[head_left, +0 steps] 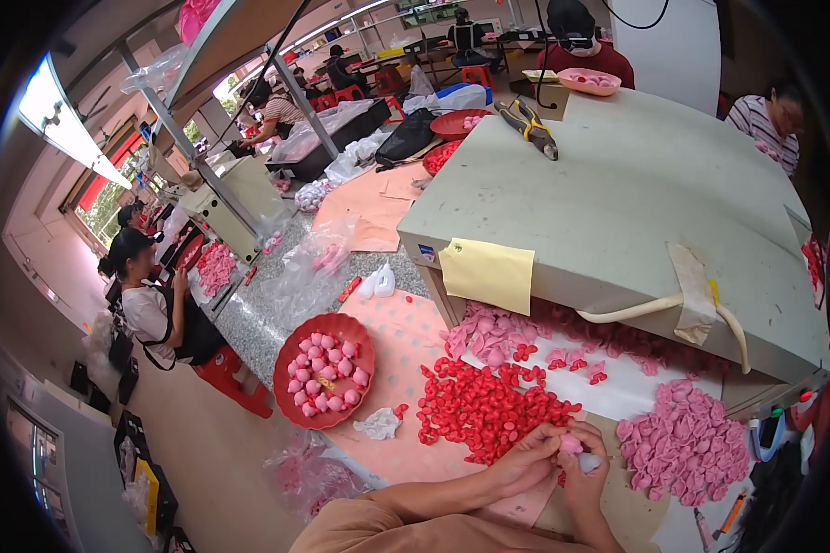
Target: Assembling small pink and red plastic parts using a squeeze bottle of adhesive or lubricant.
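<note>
My left hand [524, 459] and my right hand [588, 481] are closed and meet at the near edge of the worktable. Their fingers pinch a small rounded pink piece [570, 444] between them. A pale grey-white spot [589, 462] shows at my right thumb; whether it is a cover or a held object, I cannot tell. Just beyond my hands spreads a heap of glossy red pieces [480, 405]. Beside my right hand is a pile of soft pink pieces [682, 442]. To the left, a red scalloped bowl [284, 392] holds several round pink pieces with pointed tips.
A grey metal box-like machine [572, 194] bears pliers [533, 129] and a pink bowl [590, 81]; more pink pieces lie under it. White bottles [378, 281], crumpled tissue [376, 424] and plastic bags [309, 286] lie leftward. An orange cutter [733, 511] lies lower right. Other people work around.
</note>
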{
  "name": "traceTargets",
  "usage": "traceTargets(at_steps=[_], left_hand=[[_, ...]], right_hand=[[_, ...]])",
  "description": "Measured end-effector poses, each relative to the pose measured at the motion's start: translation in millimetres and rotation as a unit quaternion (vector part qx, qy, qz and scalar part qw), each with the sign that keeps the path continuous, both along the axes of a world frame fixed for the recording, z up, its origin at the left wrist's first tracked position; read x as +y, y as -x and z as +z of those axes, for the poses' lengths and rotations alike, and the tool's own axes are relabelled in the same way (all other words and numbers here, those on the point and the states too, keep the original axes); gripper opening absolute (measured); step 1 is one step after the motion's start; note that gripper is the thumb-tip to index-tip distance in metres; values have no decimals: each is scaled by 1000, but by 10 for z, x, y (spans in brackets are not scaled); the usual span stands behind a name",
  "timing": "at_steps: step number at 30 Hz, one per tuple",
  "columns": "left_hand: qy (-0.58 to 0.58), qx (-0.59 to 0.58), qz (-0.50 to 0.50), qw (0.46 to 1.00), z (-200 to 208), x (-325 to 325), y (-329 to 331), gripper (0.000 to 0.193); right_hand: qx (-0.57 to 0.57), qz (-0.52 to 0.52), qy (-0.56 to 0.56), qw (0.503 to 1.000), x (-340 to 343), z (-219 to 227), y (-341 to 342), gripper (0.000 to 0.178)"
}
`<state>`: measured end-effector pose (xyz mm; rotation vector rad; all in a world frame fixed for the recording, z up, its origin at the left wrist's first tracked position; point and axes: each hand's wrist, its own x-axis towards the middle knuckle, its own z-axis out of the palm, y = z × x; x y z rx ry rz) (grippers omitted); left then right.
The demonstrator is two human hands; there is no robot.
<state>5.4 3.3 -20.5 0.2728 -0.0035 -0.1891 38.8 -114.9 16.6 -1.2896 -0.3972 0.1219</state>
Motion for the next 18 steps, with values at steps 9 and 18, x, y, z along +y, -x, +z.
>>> traceTargets(at_steps=[9,18], left_hand=[[1,31,-2,1000,-24,-14,-5,10],[-8,39,1,999,-29,-7,1,11]], right_hand=[[10,1,12,1000,-15,-3,-45,31],[22,0,3,1000,-17,-15,-32,31]])
